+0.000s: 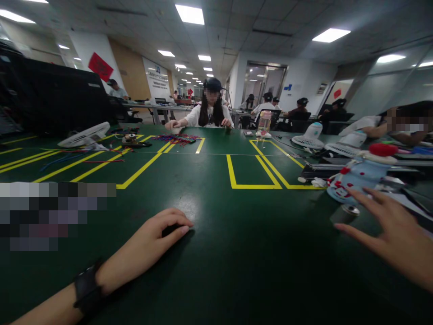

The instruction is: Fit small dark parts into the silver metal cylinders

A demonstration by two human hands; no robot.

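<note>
My left hand [161, 231] rests on the green tabletop [209, 234], with a dark watch on the wrist. Its fingers are bent together, and the thumb tip comes up to the index fingertip; nothing shows between them. On the right, my right hand [389, 230] is spread, thumb and fingers wide apart. Between its thumb and index finger is a small grey metal cylinder [345, 215] on the table; I cannot tell whether the hand touches it. Just beyond stands a light-blue snowman-shaped container [361, 176] with a red top, partly covered by the fingertips.
Yellow tape lines [257, 186] mark the table. Red and blue wires [179, 139] and a white fan [84, 134] lie at the far left. White fans [309, 135] and a clear bottle [264, 124] stand at the far right. A person [211, 106] sits opposite.
</note>
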